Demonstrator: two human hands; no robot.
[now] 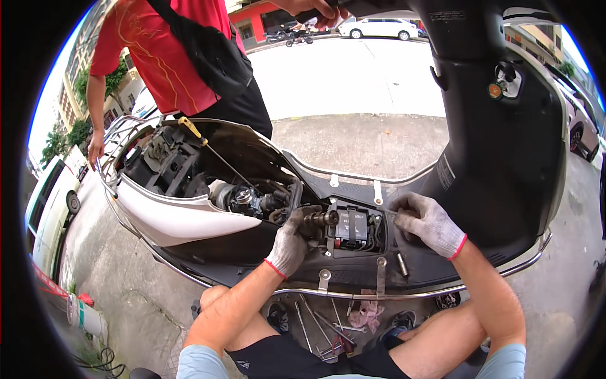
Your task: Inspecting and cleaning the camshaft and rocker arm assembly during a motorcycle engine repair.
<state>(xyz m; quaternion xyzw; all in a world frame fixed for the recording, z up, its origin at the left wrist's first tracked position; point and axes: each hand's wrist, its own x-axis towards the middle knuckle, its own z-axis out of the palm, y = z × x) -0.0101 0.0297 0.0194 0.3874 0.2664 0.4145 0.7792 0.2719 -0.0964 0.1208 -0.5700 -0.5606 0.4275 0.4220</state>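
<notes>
My left hand (291,240), in a grey-white knit glove with a red cuff, is closed around a dark cylindrical tool (322,218) with a round end facing right. Just right of that end, a battery (352,226) sits in an opened compartment of the scooter's floorboard. Over the floorboard to the right hangs my right hand (429,222), gloved the same way. Its fingers are curled together, and what they may hold is hidden. Below it a metal socket (403,265) lies on the black floorboard (429,268).
The scooter's open body shows a carburetor (245,197) and a yellow-handled screwdriver (192,129) leaning in it. Another person (170,57) in red stands behind, one hand on the rear rail. Wrenches (322,328) and a pink rag (366,314) lie between my feet.
</notes>
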